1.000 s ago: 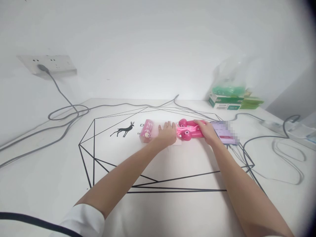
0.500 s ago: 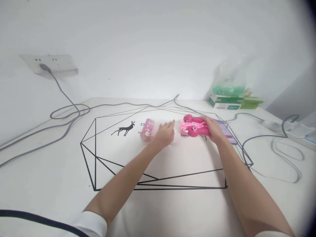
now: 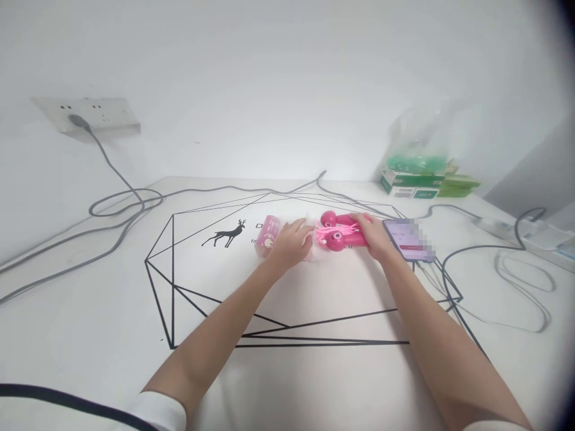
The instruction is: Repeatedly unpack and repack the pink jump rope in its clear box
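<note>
A clear plastic box (image 3: 268, 230) with pink printing lies on the printed mat left of centre. My left hand (image 3: 291, 244) rests over its right part with fingers curved around it, hiding much of the box. My right hand (image 3: 371, 233) is closed around a pink jump rope (image 3: 344, 240). The rope's two handles lie side by side, their round ends with eyes pointing left. Its light pink cord is bundled between the handles. These round ends are close to the box's right end, just beside my left fingers.
A phone (image 3: 408, 239) lies right of my right hand. Green and white boxes (image 3: 413, 182) under a clear plastic bag (image 3: 417, 146) stand at the back right. Grey cables (image 3: 128, 200) run along the left and back; a power strip (image 3: 525, 236) lies at right.
My right hand has brought the jump rope left, nearer the box, uncovering more of the phone. My left fingers, stretched out before, are now more curled over the box.
</note>
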Available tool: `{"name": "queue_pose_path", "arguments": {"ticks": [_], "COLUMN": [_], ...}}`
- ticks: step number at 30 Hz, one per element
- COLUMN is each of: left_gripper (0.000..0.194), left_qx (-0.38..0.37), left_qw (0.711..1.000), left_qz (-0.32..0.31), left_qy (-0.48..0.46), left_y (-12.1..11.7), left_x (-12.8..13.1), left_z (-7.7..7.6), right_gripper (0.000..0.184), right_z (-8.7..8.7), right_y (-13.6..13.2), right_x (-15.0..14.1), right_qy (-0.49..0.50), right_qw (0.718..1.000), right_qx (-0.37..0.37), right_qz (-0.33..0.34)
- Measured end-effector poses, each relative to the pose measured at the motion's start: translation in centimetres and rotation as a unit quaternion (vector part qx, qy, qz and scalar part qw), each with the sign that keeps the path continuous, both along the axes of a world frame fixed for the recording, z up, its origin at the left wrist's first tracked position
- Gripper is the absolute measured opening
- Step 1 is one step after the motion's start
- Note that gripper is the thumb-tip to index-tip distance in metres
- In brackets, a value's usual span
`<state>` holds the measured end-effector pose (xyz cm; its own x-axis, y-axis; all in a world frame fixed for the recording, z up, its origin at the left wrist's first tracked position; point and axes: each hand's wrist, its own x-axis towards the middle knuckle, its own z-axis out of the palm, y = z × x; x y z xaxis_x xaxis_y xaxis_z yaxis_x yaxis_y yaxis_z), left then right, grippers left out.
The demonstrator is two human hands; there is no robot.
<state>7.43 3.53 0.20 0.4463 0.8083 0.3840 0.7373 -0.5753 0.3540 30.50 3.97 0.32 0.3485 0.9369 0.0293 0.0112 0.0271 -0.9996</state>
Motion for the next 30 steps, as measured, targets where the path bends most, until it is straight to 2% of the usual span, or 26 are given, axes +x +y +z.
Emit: {"name": "queue_pose_path", "arguments": {"ticks": [5,11,16,21,24,30], "left_gripper": [0.03,0.04,0.046,0.043,0.043,0.046], "left_qx": [0.044,0.063,0.065,0.095,0.104,0.1], "left_qw": [0.998,0.997,0.997,0.993,0.992,0.993], "left_qz": [-0.036,-0.032,-0.033,-0.067,-0.072,-0.067], "left_qy": [0.017,-0.005,0.002,0.007,0.011,0.014], "left_y": [0.1,0.1,0.1,0.6,0.8,0.9], "left_x": [-0.8,-1.3,-1.4,-1.4,-1.4,-1.4], "left_z": [-0.6,-1.2,-1.2,-1.4,-1.6,-1.9], "right_gripper": [0.039,0.041,0.045,0.041,0.035,0.033], "right_z": [-1.5,-2.7,-3.2,-3.3,-3.3,-3.7], "right_y": [0.8,1.0,1.4,1.8,1.9,1.9], "right_x": [-1.1,-2.0,-2.3,-3.0,-3.4,-3.6], "right_qy": [-0.009,-0.043,-0.131,-0.19,-0.178,-0.084], "right_qw": [1.0,0.999,0.989,0.98,0.983,0.996], "right_qx": [-0.006,-0.021,-0.053,-0.056,-0.041,-0.01], "right_qz": [-0.027,0.0,-0.031,-0.038,-0.019,-0.006]}}
